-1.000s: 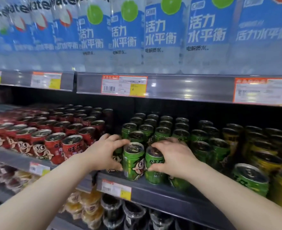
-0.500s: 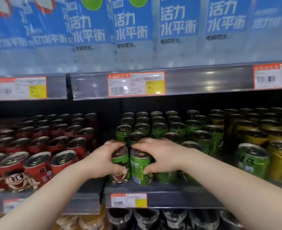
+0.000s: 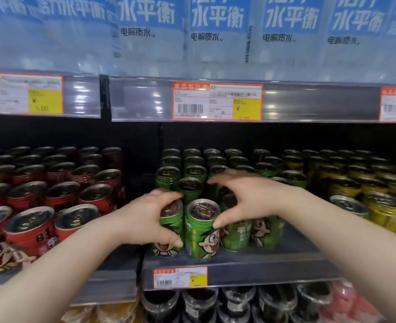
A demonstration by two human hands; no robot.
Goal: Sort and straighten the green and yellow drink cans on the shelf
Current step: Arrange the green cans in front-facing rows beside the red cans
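Observation:
Green drink cans (image 3: 215,164) stand in rows on the middle shelf (image 3: 273,271), with yellow cans (image 3: 383,210) to their right. My left hand (image 3: 145,220) grips the leftmost front green can (image 3: 169,231), fingers over its top and thumb on its front. A second front green can (image 3: 201,234) stands upright right beside it. My right hand (image 3: 252,199) arches over that can with fingers spread; only its thumb tip touches the can's shoulder. One green-topped can (image 3: 349,206) sits at the front among the yellow ones.
Red cans (image 3: 36,220) fill the shelf section to the left. Blue-labelled water bottles (image 3: 215,31) stand on the shelf above, whose rail carries a price tag (image 3: 216,102). Dark bottles (image 3: 238,304) sit below. A gap separates red and green cans.
The view has moved closer and lower. My right hand has lifted its fingers off the second front can and spread them. My left hand still holds the leftmost can.

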